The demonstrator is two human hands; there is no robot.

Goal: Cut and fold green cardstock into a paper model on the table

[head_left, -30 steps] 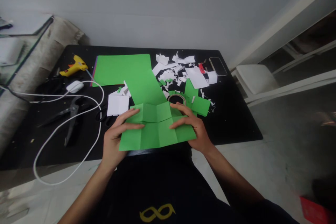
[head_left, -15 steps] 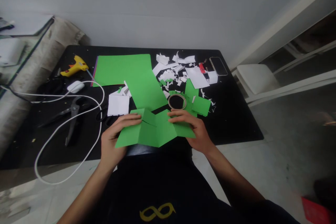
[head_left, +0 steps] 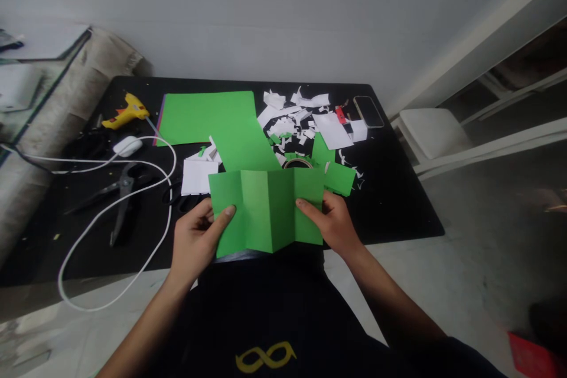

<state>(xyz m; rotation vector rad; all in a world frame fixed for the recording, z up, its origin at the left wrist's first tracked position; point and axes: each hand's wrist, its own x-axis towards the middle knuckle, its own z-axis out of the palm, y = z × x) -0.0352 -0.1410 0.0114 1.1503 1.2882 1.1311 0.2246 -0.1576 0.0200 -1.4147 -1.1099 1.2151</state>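
Observation:
A creased green paper sheet stands raised over the near edge of the black table, its vertical folds showing. My left hand pinches its left side, thumb on the front. My right hand pinches its right side the same way. Behind the sheet a tape roll is mostly hidden. A larger green sheet and a green strip lie further back.
A yellow glue gun, a white cable, pliers and a white adapter lie on the left. White and green paper scraps, a phone and a folded white paper are also on the table. A white stool stands on the right.
The green sheet lay flat under my fingers, then buckled along its folds, and is now lifted upright between both hands, covering most of the tape roll.

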